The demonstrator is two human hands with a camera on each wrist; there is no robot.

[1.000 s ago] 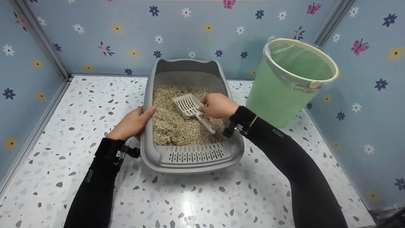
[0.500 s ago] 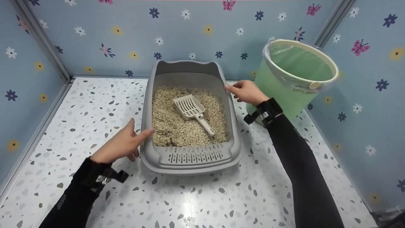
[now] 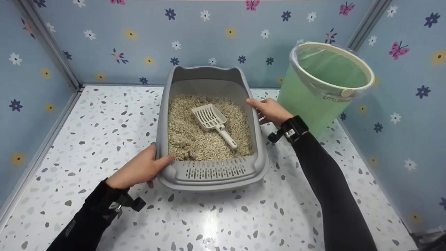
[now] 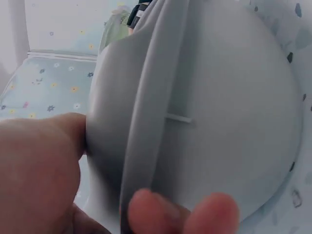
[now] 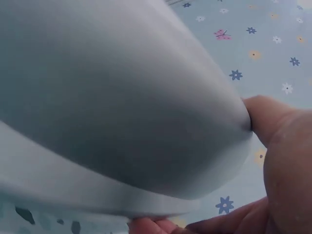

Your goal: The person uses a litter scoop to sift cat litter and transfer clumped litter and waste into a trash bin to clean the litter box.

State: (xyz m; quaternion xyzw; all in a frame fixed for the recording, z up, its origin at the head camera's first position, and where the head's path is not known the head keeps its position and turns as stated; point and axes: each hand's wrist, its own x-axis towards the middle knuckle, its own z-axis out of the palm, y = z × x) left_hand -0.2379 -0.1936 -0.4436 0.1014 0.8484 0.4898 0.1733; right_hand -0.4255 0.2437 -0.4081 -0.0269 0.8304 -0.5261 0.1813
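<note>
In the head view, we lose most fingers of the left hand [image 3: 139, 168] beneath the rim of the litter box [image 3: 210, 185], and part of those of the right hand [image 3: 273, 110] behind its side wall; the sleeves [image 3: 336, 197] run off the bottom edge, and we cannot fully read the small lettering [image 3: 336, 99] on the bin [image 3: 309, 106]. From the wrists, we see the left fingertips [image 4: 212, 215] blurred and the box cropped.
</note>
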